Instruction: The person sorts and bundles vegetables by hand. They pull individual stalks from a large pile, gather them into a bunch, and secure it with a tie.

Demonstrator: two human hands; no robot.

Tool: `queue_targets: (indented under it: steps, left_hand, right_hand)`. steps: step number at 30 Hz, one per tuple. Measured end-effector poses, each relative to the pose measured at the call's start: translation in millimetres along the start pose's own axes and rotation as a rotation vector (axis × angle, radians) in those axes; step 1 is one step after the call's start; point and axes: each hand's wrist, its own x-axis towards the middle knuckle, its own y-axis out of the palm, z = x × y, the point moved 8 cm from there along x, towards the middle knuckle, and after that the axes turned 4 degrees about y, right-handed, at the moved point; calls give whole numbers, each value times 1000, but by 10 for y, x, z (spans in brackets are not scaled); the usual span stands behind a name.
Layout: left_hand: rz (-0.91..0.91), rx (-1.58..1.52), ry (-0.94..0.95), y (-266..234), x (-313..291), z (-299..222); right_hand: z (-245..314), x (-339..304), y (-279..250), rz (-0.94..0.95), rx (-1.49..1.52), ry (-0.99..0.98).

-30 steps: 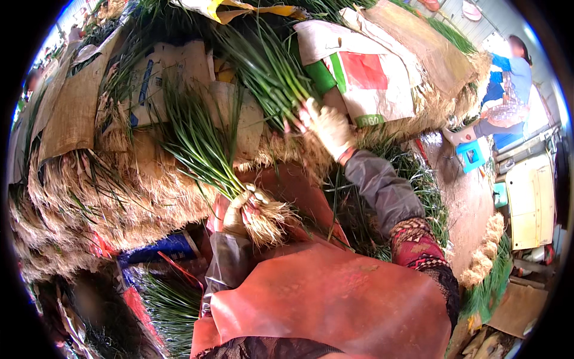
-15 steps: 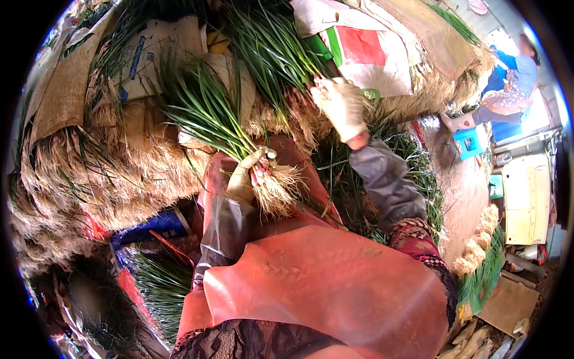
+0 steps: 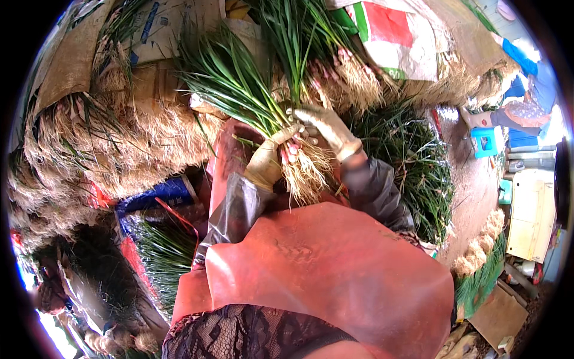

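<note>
Both my hands wear pale work gloves. My left hand (image 3: 267, 160) is wrapped round the lower stems of a bunch of green garlic (image 3: 236, 90), held above my lap. Its long green leaves fan away up and left; pinkish bulbs and stringy pale roots (image 3: 308, 170) hang out on the near side. Close against it on the right is my right hand (image 3: 327, 128), fingers closed round a few more stalks (image 3: 293, 57) whose leaves point away from me. The bunch partly hides these fingertips.
Beyond my hands, a bank of rooty green garlic (image 3: 137, 128) lies under sacks (image 3: 391, 33). Cut leaves (image 3: 412, 167) are heaped on the right. A red apron (image 3: 323, 269) covers my lap. Far right are a blue stool (image 3: 487, 142), a person (image 3: 529, 110) and tied bundles (image 3: 478, 257).
My right hand has drawn back from the bank toward my left hand, bringing stalks beside the bunch. The left hand keeps its hold; in the picture it sits slightly further right.
</note>
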Motion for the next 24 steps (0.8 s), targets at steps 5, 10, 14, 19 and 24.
queue_targets:
  steps: [5, 10, 14, 19, 24]
  left_hand:
    - [-13, -9, -11, -105, 25, 97]
    - [156, -72, 36, 153, -185, 10]
    - [244, -252, 66, 48, -218, -88]
    - [206, -193, 184, 19, -218, -295]
    - [243, -153, 340, 43, -349, -692]
  right_hand:
    - [187, 225, -342, -411, -548, -679]
    - [431, 104, -1104, -981, -568, -683]
    - [439, -261, -780, -718, -1495, -127]
    - [403, -79, -38, 112, -322, -381]
    - [342, 151, 35, -158, -610, -695]
